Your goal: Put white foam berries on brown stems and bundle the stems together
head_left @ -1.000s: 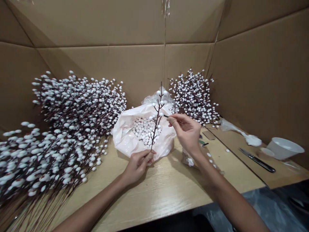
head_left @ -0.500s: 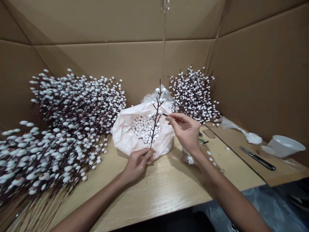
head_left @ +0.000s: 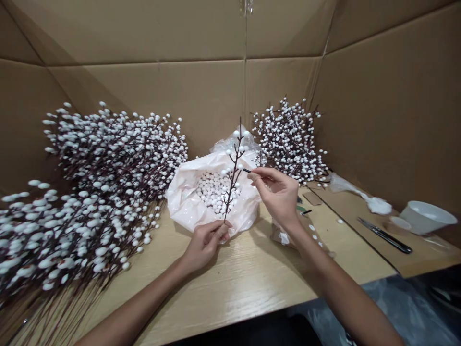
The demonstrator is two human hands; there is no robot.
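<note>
My left hand (head_left: 206, 242) pinches the lower end of a dark brown artificial berry branch (head_left: 234, 175), which stands nearly upright with a slight lean to the right. White berries sit on its upper twigs, while the lower twigs are bare. Between the thumb and fingertips of my right hand (head_left: 277, 190) is a small thin dark stick (head_left: 247, 170); its tip is close beside a berry on the branch, and I cannot tell if they touch. Behind the branch an open pale plastic bag (head_left: 183, 192) holds many loose white berries (head_left: 212, 190).
Finished-looking berry branches (head_left: 118, 149) are heaped on the left, and another bunch (head_left: 290, 139) stands at the back right. To the right lie a utility knife (head_left: 385, 235), a white plastic cup (head_left: 427, 217) and a white-tipped bag (head_left: 378, 205). Cardboard walls (head_left: 201, 91) enclose the table.
The branch has tilted very slightly to the right at its top. Both hands keep almost the same place and grip.
</note>
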